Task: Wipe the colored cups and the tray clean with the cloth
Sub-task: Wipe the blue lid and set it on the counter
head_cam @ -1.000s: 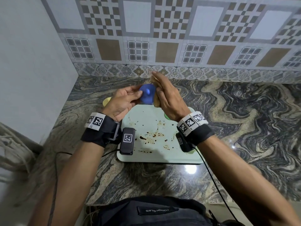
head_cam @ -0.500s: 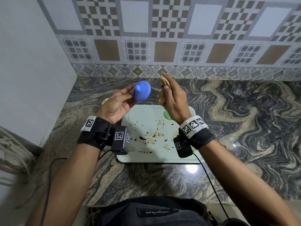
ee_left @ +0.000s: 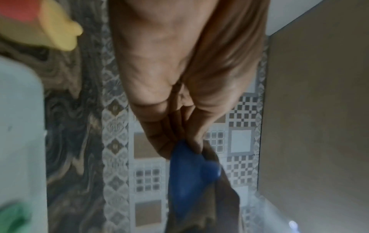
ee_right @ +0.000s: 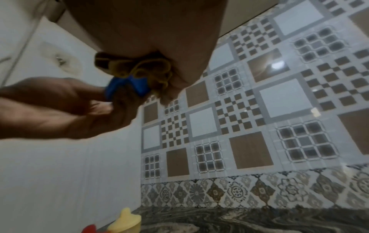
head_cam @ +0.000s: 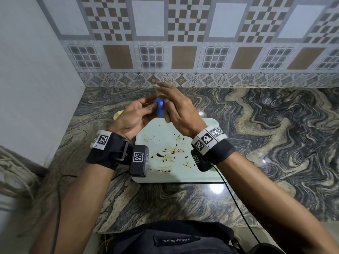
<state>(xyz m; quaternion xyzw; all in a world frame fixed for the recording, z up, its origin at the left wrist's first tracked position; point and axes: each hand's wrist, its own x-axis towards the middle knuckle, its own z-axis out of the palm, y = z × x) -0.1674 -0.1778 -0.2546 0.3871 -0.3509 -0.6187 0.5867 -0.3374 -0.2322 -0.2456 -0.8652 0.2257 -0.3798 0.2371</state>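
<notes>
Since the left hand [head_cam: 135, 116] only pinches the blue cup [head_cam: 161, 108] by fingertips while the right hand [head_cam: 180, 114] grips the cloth [ee_right: 143, 69] against it, a hard rub could pop it loose onto the stained tray [head_cam: 183, 167].

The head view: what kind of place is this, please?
Probably a home kitchen counter in a corner. A polished marble-patterned countertop meets a backsplash of patterned wall tiles, and a stained pale-green tray lies on it while the hands wipe a blue cup.
</notes>
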